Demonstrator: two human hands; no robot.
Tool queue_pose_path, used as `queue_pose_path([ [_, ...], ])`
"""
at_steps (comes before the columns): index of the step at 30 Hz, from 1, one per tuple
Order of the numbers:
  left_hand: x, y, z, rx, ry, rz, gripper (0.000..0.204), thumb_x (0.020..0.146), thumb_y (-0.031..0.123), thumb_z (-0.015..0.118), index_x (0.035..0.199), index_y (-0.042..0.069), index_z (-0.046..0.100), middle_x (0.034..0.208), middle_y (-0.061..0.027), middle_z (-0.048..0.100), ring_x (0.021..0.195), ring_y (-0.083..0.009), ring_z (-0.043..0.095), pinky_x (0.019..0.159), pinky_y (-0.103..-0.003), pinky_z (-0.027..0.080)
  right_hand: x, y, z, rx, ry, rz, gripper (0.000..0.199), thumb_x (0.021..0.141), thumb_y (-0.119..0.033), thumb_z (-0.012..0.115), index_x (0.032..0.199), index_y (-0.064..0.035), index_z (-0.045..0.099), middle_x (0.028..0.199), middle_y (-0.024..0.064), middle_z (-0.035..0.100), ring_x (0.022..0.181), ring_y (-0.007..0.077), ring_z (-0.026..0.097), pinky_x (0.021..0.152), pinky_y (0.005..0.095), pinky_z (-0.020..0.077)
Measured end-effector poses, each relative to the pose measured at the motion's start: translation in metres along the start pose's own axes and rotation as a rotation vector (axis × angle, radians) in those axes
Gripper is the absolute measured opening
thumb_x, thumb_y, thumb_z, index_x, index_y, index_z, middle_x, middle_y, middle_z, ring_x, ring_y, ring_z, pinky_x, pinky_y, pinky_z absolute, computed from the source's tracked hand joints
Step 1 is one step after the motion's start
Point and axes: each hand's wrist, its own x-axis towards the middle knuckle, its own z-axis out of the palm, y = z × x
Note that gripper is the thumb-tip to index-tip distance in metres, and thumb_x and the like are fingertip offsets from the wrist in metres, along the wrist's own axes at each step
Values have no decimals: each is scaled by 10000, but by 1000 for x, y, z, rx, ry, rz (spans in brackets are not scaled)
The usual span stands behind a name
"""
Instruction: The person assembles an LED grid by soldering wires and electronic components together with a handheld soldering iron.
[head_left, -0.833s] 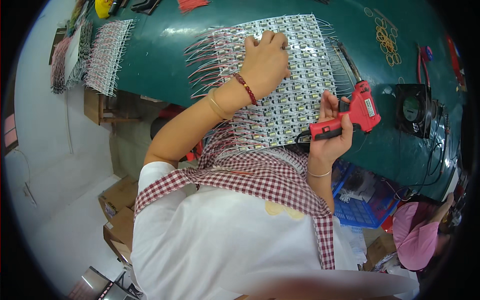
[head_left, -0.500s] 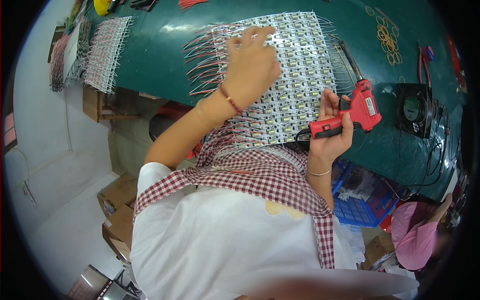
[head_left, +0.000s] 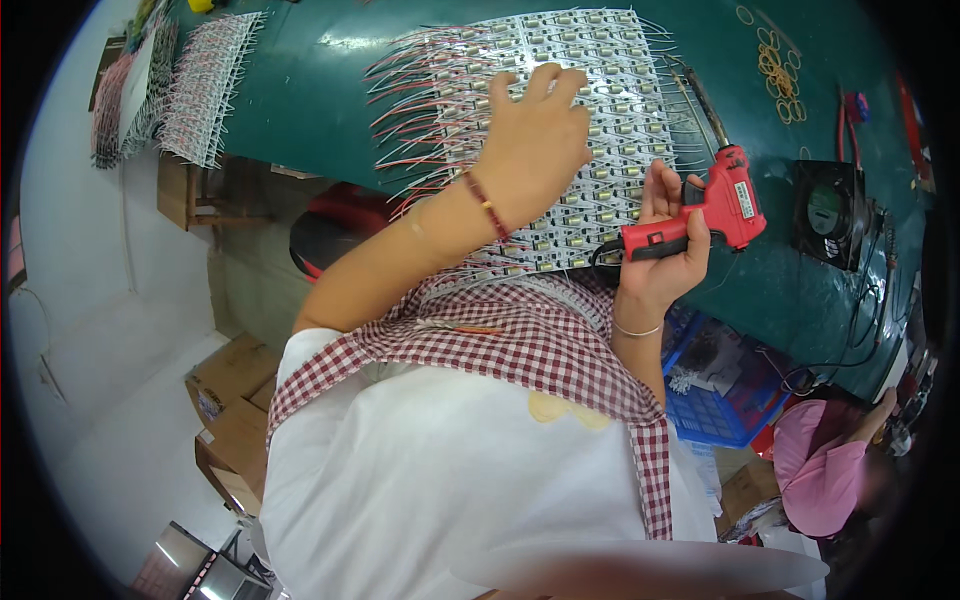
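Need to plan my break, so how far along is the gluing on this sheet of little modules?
Done: the white sheet of small wired modules lies laid out on the green table. In hand: left hand presses the sheet; right hand grips the red glue gun beside it. Glued rows: cannot tell.

Left hand [head_left: 535, 150] lower on module sheet [head_left: 590, 120]

Left hand [head_left: 535, 150] flat on LED module sheet [head_left: 580, 120]; right hand [head_left: 665, 250] grips red glue gun [head_left: 705, 210].

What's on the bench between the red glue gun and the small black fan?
In the head view, only bare green bench top lies between the red glue gun, held in the right hand, and the black fan.
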Motion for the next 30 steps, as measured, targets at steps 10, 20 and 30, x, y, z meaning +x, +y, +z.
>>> queue_pose_path([
  [10,-6,-12,0,-126,59,-56,91,685,139,687,681,75,622,1222,-51,523,1196,-269,411,930,-514,306,0,-1,-3,-13,-4,5,362,883,-157,500,1182,40,440,1105,276,563,1207,391,466,1117,473,275],
  [20,-33,-12,-11,78,196,-225,139,679,138,715,711,73,596,1260,-63,496,1215,-284,402,948,-508,278,3,1,-3,-33,-22,-14,358,889,-157,491,1176,53,448,1102,277,575,1190,393,482,1115,476,278],
  [30,-16,11,13,-156,-58,-15,141,680,183,715,705,82,620,1229,-49,512,1203,-246,404,967,-525,273,-4,2,-1,-11,-7,-9,364,888,-161,475,1178,57,444,1118,283,565,1190,391,482,1111,482,283],
])
